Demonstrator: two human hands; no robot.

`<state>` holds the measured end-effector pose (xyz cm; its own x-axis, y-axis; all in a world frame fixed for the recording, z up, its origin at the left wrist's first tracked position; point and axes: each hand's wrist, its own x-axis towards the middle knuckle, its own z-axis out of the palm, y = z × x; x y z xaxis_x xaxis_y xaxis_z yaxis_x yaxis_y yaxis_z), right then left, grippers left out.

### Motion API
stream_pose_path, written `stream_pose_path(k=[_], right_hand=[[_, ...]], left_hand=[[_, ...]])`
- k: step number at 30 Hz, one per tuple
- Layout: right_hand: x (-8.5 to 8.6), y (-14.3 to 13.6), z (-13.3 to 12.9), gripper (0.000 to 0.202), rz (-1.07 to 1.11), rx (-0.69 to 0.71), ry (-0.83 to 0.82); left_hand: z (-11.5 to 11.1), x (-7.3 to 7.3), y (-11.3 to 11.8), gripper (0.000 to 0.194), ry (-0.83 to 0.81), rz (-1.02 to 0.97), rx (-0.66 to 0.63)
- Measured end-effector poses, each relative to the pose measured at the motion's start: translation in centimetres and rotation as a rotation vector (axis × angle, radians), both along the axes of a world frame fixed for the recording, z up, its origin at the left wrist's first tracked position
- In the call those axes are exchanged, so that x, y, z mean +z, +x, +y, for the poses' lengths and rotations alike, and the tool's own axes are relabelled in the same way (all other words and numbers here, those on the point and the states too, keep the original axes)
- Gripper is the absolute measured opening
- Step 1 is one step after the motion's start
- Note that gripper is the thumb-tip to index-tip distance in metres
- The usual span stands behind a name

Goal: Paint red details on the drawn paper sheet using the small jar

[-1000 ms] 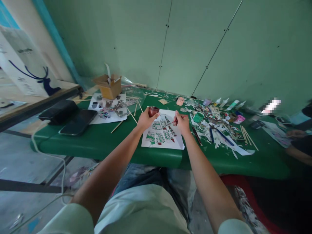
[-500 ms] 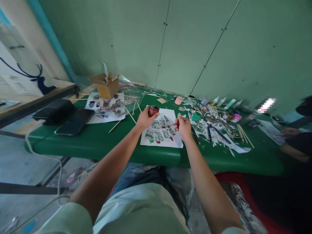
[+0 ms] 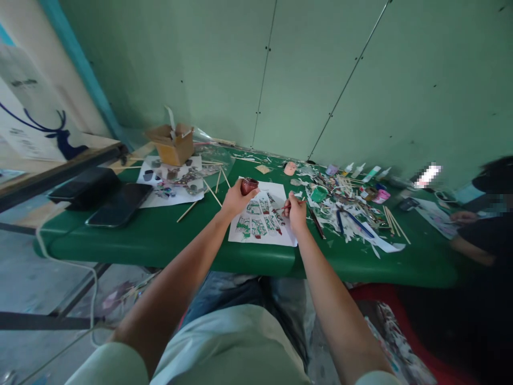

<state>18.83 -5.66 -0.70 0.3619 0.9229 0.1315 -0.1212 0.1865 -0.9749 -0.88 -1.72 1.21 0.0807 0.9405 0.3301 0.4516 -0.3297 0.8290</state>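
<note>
My left hand (image 3: 235,197) is closed around a small dark-red paint jar (image 3: 249,186), held over the upper left of a white sheet (image 3: 286,238). Small pieces painted green, white and dark red (image 3: 256,224) lie on that sheet; their exact kind is too small to tell. Above the sheet's right side, my right hand (image 3: 295,211) pinches a thin red paintbrush (image 3: 285,207). Its tip points left towards the pieces, and I cannot tell whether it touches them. An open green paint jar (image 3: 319,193) stands just right of my right hand.
Blue-handled pliers (image 3: 355,222) lie among paper scraps at right, with glue bottles (image 3: 358,171) behind. Left are a cardboard box (image 3: 176,149) on another sheet, a black phone (image 3: 119,205) and wooden sticks (image 3: 187,211). A co-worker's hand (image 3: 463,216) is at far right.
My right hand has shifted slightly left and down, with the brush at a different angle over the sheet. My left hand keeps the jar in nearly the same place. The whole view has shifted a little.
</note>
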Motion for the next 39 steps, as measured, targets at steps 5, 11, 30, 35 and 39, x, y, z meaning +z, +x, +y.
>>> stream_pose_path(k=[5,11,30,35,39], right_hand=[[0.2,0.1,-0.7,0.046,-0.048,0.028,-0.015],[0.4,0.1,-3.4,0.047,-0.039,0.009,0.004],[1.0,-0.1,-5.4,0.050,-0.090,-0.009,-0.041],[0.8,0.2,-5.3,0.049,-0.055,0.010,-0.029],[-0.1,0.4,-5.1,0.048,0.009,0.003,-0.052]], left_hand=[[0.0,-0.2,0.0,0.045,0.003,0.016,-0.023],[0.0,-0.2,-0.1,0.046,0.012,0.054,-0.036],[-5.3,-0.9,-3.7,0.049,-0.005,-0.051,-0.073],[-5.2,-0.8,-3.5,0.046,0.015,-0.024,-0.080],[-5.6,-0.5,-3.4,0.049,0.010,0.022,-0.078]])
